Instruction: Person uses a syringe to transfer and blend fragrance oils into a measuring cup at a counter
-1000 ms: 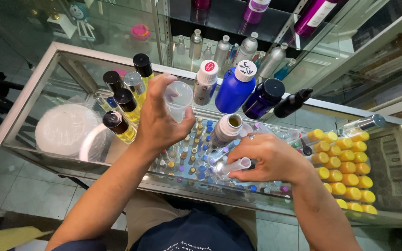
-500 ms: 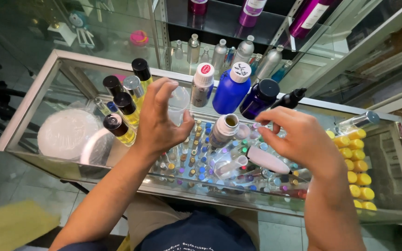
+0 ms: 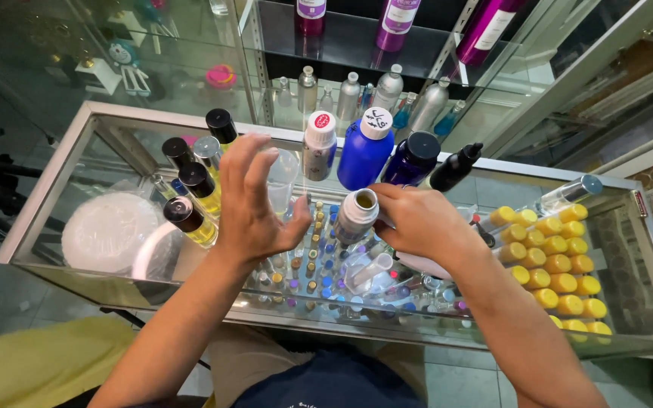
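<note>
Though lifted clear and half open 0.5 s earlier, now lowered onto the glass worktop (image 3: 43, 181): right hand (image 3: 417, 219), fingers curled in against the right side of a small white bottle (image 3: 357, 215) with an open neck. Suggests a shift from reaching to work at that bottle's mouth. Impossible to tell whether gripping the bottle, only touching it, or pinching something small, since the fingertips are hidden.

Left hand (image 3: 255, 200): released, 4 fingers spread wide and thumb angled toward the white bottle, holding nothing. Just behind those fingers, a clear plastic cup (image 3: 281, 177), upright, gripped 1 s earlier and now let go; contact uncertain.

White bottle: upright, mid-worktop, between both hands, uncapped. Behind it, a tall blue bottle (image 3: 364, 155). To the left, dark-capped bottles of yellow liquid (image 3: 190, 219). To the right, rows of yellow caps (image 3: 561, 264). In front, a clear tube (image 3: 368, 272) lying on its side.
</note>
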